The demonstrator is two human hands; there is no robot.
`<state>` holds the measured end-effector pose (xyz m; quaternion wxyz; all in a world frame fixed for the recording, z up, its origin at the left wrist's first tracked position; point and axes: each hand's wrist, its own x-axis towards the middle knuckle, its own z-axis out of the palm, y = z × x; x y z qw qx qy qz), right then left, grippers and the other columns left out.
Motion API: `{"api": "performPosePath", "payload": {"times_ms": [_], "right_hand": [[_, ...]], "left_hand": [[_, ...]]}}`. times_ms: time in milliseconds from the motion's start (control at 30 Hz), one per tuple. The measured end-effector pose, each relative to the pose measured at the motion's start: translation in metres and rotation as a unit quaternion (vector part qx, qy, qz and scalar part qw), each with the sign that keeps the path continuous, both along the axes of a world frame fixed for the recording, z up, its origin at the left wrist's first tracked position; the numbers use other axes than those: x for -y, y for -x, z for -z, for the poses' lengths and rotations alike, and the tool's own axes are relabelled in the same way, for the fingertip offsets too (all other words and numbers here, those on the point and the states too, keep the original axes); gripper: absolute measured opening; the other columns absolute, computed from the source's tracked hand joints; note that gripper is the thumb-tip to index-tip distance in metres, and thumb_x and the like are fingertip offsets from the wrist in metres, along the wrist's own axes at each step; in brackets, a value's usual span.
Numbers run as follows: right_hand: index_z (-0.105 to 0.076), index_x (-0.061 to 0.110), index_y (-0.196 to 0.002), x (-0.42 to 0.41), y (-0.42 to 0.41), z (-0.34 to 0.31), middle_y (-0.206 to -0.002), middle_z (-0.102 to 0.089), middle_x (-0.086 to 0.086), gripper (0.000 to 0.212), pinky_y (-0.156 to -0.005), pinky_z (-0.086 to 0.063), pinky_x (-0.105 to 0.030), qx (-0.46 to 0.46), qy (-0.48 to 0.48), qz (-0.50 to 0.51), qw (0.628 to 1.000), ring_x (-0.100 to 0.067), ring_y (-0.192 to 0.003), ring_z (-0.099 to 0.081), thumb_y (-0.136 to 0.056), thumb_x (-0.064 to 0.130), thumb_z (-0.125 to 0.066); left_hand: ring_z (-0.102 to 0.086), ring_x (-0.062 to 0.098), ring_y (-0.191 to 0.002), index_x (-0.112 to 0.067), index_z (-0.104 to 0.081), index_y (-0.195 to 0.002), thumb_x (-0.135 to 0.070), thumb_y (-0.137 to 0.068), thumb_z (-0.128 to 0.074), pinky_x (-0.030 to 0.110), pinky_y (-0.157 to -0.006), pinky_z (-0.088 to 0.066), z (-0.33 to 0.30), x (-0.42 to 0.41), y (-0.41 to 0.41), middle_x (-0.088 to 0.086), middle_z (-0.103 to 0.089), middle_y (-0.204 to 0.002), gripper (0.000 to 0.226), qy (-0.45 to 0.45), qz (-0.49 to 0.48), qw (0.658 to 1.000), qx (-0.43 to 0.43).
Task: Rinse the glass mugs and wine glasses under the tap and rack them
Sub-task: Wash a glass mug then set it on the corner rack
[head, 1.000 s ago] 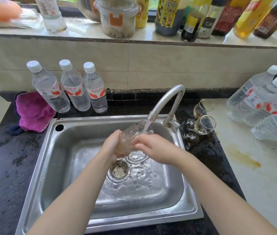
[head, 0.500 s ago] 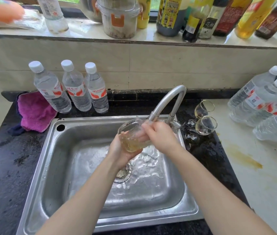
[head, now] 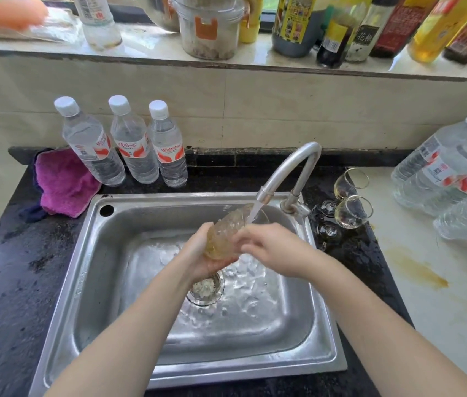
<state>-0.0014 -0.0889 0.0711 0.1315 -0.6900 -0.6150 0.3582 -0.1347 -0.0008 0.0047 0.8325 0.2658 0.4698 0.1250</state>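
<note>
**Glass mug held under the running tap**

The glass mug [head: 228,234], textured and amber-tinted, sits at the centre of the frame above the sink [head: 129,282], tilted so its mouth points up and to the right towards the spout of the tap [head: 289,170]. A stream of water falls from the spout onto the mug's upper end. The left hand [head: 200,257] cups the mug's base and lower side from below and from the left, fingers curled round it. The right hand [head: 272,247] grips the mug from the right, fingers bent against its side; its fingertips are blurred.

Below the hands, water ripples over the sink floor around the drain strainer [head: 206,287]. Right of the tap, at centre right, two wine glasses [head: 351,210] stand on the dark wet counter [head: 11,282], one behind the other, close together. Further right, large water bottles [head: 438,173] lie on a pale stained surface. At upper left of the sink stand three small water bottles [head: 129,141] in a row, with a pink cloth [head: 63,181] just to their left. Along the top of the frame a ledge carries jars and sauce bottles [head: 341,27].
</note>
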Motion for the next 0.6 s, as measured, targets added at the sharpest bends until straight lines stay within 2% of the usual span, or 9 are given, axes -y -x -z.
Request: {"api": "performPosePath", "payload": {"times_ms": [100, 200, 233, 300, 367, 433, 500, 567, 600], "right_hand": [[-0.067, 0.01, -0.104, -0.009, 0.001, -0.001, -0.1, -0.073, -0.001, 0.019, -0.093, -0.052, -0.037, -0.138, -0.035, 0.164, 0.976, -0.012, -0.095, -0.069, -0.096, 0.015, -0.051], [-0.06, 0.001, -0.116, -0.01, -0.001, -0.01, -0.117, -0.067, -0.012, 0.025, -0.1, -0.048, -0.041, -0.345, 0.061, 0.165, 0.922, -0.024, -0.111, -0.063, -0.099, 0.01, -0.044], [-0.056, 0.001, -0.123, -0.012, -0.004, -0.011, -0.125, -0.062, -0.012, 0.028, -0.103, -0.046, -0.038, -0.363, 0.099, 0.142, 0.915, -0.024, -0.117, -0.06, -0.099, 0.006, -0.042], [-0.054, 0.006, -0.128, -0.02, -0.007, -0.002, -0.127, -0.058, -0.006, 0.032, -0.102, -0.043, -0.032, -0.198, 0.129, 0.034, 0.971, -0.017, -0.115, -0.055, -0.097, 0.007, -0.043], [-0.058, 0.004, -0.124, -0.03, -0.002, 0.013, -0.115, -0.061, -0.01, 0.03, -0.094, -0.044, -0.034, -0.046, 0.148, -0.05, 0.987, -0.022, -0.104, -0.057, -0.097, 0.012, -0.048], [-0.061, 0.003, -0.117, -0.029, -0.001, 0.032, -0.114, -0.064, -0.015, 0.026, -0.095, -0.049, -0.04, -0.098, 0.189, -0.058, 0.975, -0.029, -0.105, -0.062, -0.096, 0.015, -0.051], [-0.064, 0.005, -0.111, -0.024, -0.002, 0.044, -0.11, -0.066, -0.013, 0.021, -0.093, -0.052, -0.035, -0.318, 0.257, 0.04, 0.912, -0.027, -0.104, -0.063, -0.095, 0.013, -0.053], [-0.069, 0.005, -0.103, -0.021, 0.001, 0.054, -0.106, -0.067, -0.013, 0.017, -0.095, -0.051, -0.032, -0.522, 0.306, 0.16, 0.78, -0.027, -0.106, -0.061, -0.091, 0.01, -0.057], [-0.072, 0.006, -0.095, -0.021, 0.006, 0.06, -0.101, -0.068, -0.013, 0.015, -0.095, -0.049, -0.033, -0.575, 0.314, 0.202, 0.728, -0.026, -0.102, -0.062, -0.087, 0.009, -0.061]], "left_hand": [[-0.067, 0.021, -0.079, -0.008, -0.064, -0.112, -0.046, -0.099, -0.035, 0.03, -0.062, -0.055, 0.009, 0.008, -0.001, 0.013, -0.071, -0.099, 0.05, -0.067, 0.0, 0.998, 0.007], [-0.047, 0.008, -0.048, -0.014, -0.066, -0.089, -0.051, -0.097, -0.032, 0.018, -0.041, -0.038, 0.003, 0.009, 0.001, 0.0, -0.06, -0.063, 0.051, -0.07, 0.008, 0.998, -0.004], [-0.039, 0.007, -0.042, -0.016, -0.061, -0.077, -0.05, -0.097, -0.032, 0.016, -0.036, -0.031, -0.001, 0.008, 0.003, -0.004, -0.052, -0.054, 0.049, -0.069, 0.031, 0.997, -0.012], [-0.033, 0.008, -0.035, -0.016, -0.049, -0.067, -0.049, -0.097, -0.031, 0.013, -0.032, -0.023, -0.003, 0.008, 0.009, -0.005, -0.046, -0.047, 0.049, -0.084, 0.111, 0.989, -0.039], [-0.037, 0.011, -0.037, -0.013, -0.05, -0.072, -0.054, -0.096, -0.029, 0.012, -0.03, -0.024, -0.001, 0.011, 0.014, 0.001, -0.051, -0.051, 0.052, -0.089, 0.181, 0.977, -0.07], [-0.048, 0.015, -0.048, -0.011, -0.057, -0.083, -0.062, -0.094, -0.025, 0.017, -0.036, -0.036, 0.005, 0.017, 0.023, 0.007, -0.058, -0.062, 0.061, -0.081, 0.228, 0.967, -0.083], [-0.063, 0.019, -0.069, -0.013, -0.062, -0.097, -0.06, -0.095, -0.026, 0.027, -0.058, -0.055, 0.01, 0.023, 0.031, 0.007, -0.067, -0.083, 0.059, -0.127, 0.229, 0.961, -0.088], [-0.068, 0.02, -0.086, -0.018, -0.057, -0.11, -0.045, -0.099, -0.034, 0.037, -0.077, -0.058, 0.012, 0.029, 0.033, 0.006, -0.065, -0.105, 0.038, -0.223, 0.173, 0.956, -0.083], [-0.068, 0.02, -0.083, -0.017, -0.055, -0.11, -0.039, -0.1, -0.036, 0.037, -0.073, -0.059, 0.013, 0.033, 0.033, 0.008, -0.063, -0.106, 0.03, -0.263, 0.145, 0.949, -0.095]]}}
